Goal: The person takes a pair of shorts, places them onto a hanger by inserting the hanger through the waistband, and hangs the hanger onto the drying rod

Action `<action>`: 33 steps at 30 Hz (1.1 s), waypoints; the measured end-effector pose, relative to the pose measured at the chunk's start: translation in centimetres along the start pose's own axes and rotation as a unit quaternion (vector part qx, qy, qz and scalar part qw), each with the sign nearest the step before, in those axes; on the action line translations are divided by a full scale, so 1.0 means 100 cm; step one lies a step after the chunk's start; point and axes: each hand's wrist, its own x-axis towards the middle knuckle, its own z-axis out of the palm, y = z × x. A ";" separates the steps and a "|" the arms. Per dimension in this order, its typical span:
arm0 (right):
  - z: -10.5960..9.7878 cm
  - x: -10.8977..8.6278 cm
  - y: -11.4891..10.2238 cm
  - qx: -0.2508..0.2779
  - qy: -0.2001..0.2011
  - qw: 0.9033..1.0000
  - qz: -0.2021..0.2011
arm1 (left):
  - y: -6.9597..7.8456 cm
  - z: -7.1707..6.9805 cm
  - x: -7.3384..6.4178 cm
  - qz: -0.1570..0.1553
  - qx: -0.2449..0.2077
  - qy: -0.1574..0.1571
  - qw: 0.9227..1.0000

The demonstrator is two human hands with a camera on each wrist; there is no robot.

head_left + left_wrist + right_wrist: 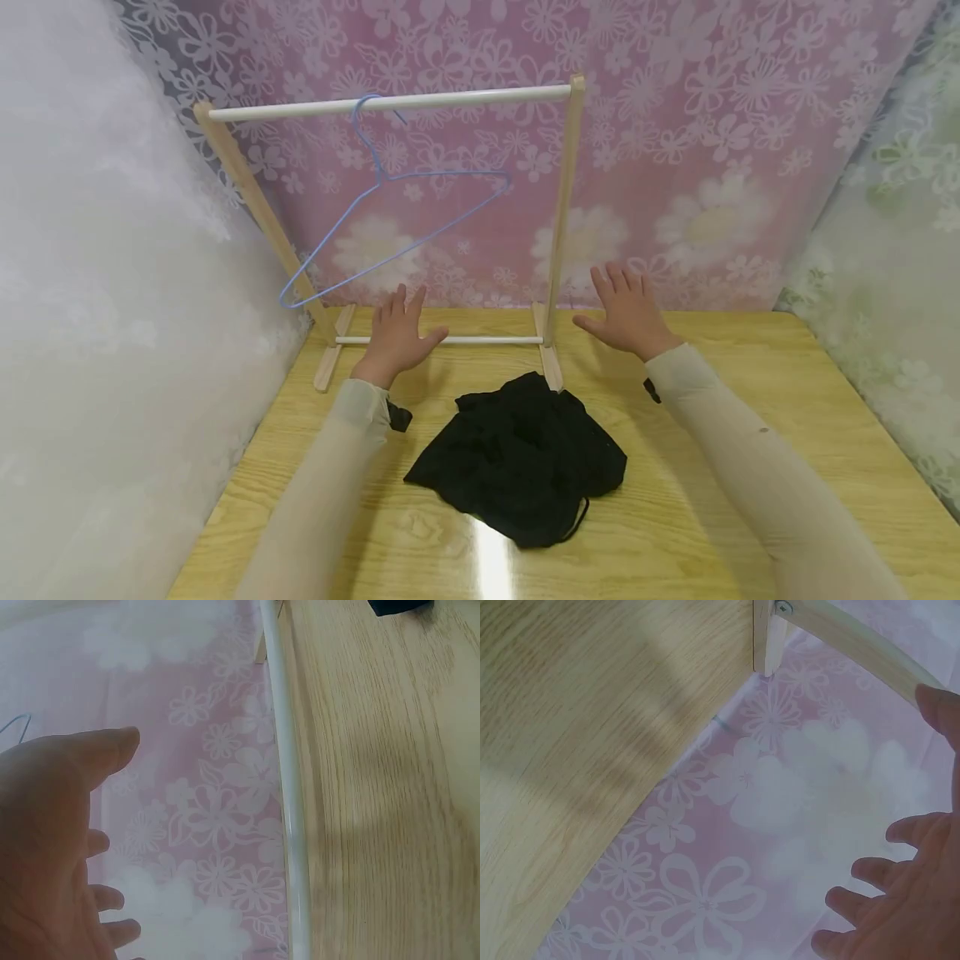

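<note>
A crumpled black cloth item [517, 458] with a thin loop at its lower edge lies on the table. Beyond it stands a rack with a white top bar [465, 98], from which a blue wire hanger [420, 242] hangs. My left hand [397, 337], fingers spread, is in front of the rack's lower bar [495, 340] and holds nothing. My right hand [628, 317] is to the right of the rack's right post [564, 208], its fingers also spread with nothing in them. Both wrist views show the fingers apart from any object.
The wooden table [720, 500] reaches back to a pink flowered curtain [675, 167]. A pale wall covering [112, 292] borders the left side and a flowered one [892, 208] the right. The rack's feet [551, 367] stand near the table's back edge.
</note>
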 end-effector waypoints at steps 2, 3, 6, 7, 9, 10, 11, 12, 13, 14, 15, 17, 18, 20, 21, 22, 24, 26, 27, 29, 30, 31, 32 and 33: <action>0.000 -0.001 0.001 0.004 -0.005 1.000 0.001 | 0.001 0.000 -0.001 -0.001 0.000 -0.003 1.000; 0.000 -0.001 0.001 0.006 -0.008 1.000 0.002 | 0.002 0.000 -0.001 -0.001 0.001 -0.005 1.000; 0.000 -0.003 0.002 0.013 -0.018 1.000 0.003 | 0.003 -0.001 -0.002 0.000 -0.002 -0.010 1.000; 0.000 -0.003 0.002 0.014 -0.022 1.000 0.002 | 0.004 0.000 -0.002 -0.001 -0.005 -0.013 1.000; 0.001 -0.005 0.002 0.023 -0.030 0.999 0.001 | 0.004 0.001 -0.003 -0.005 -0.013 -0.019 1.000; 0.001 -0.007 0.002 0.025 -0.035 0.999 -0.001 | 0.004 0.003 -0.004 -0.006 -0.014 -0.025 1.000; 0.002 -0.008 0.002 0.029 -0.043 0.999 -0.003 | 0.004 0.005 -0.004 -0.008 -0.014 -0.033 0.999; 0.003 -0.010 0.002 0.035 -0.055 0.998 -0.003 | 0.004 0.007 -0.005 -0.011 -0.014 -0.043 0.999; 0.004 -0.012 0.002 0.041 -0.068 0.997 -0.003 | 0.003 0.009 -0.007 -0.012 -0.012 -0.057 0.998; 0.006 -0.015 0.001 0.048 -0.085 0.995 -0.002 | 0.004 0.011 -0.009 -0.014 -0.010 -0.071 0.997; 0.008 -0.018 0.001 0.055 -0.107 0.993 0.002 | 0.004 0.013 -0.011 -0.016 -0.006 -0.089 0.996; 0.013 -0.023 0.000 0.073 -0.158 0.985 0.014 | 0.002 0.020 -0.016 -0.020 0.005 -0.128 0.992; 0.017 -0.026 0.000 0.078 -0.185 0.979 0.023 | 0.001 0.023 -0.019 -0.026 0.014 -0.153 0.988; 0.028 -0.030 0.001 0.065 -0.245 0.967 0.034 | -0.003 0.031 -0.024 -0.049 0.023 -0.194 0.979; 0.035 -0.031 0.002 0.057 -0.270 0.960 0.042 | -0.005 0.035 -0.025 -0.059 0.029 -0.212 0.975; 0.040 -0.032 0.003 0.048 -0.288 0.955 0.046 | -0.007 0.038 -0.027 -0.067 0.035 -0.227 0.971; 0.050 -0.034 0.005 0.026 -0.308 0.949 0.055 | -0.009 0.042 -0.028 -0.080 0.040 -0.235 0.968; 0.054 -0.033 0.005 0.020 -0.306 0.950 0.066 | -0.009 0.042 -0.026 -0.076 0.042 -0.225 0.970; 0.054 -0.033 0.005 0.021 -0.299 0.951 0.069 | -0.008 0.041 -0.026 -0.073 0.043 -0.220 0.972; 0.053 -0.034 0.003 0.028 -0.295 0.952 0.075 | -0.007 0.040 -0.025 -0.069 0.047 -0.214 0.973; 0.053 -0.035 0.002 0.030 -0.295 0.952 0.076 | -0.007 0.040 -0.026 -0.068 0.049 -0.216 0.973; 0.052 -0.036 0.002 0.033 -0.298 0.951 0.075 | -0.007 0.040 -0.027 -0.067 0.053 -0.221 0.972; 0.052 -0.037 0.002 0.035 -0.301 0.950 0.073 | -0.006 0.040 -0.029 -0.069 0.051 -0.225 0.971; 0.051 -0.038 0.001 0.037 -0.304 0.950 0.069 | -0.006 0.040 -0.030 -0.070 0.051 -0.228 0.970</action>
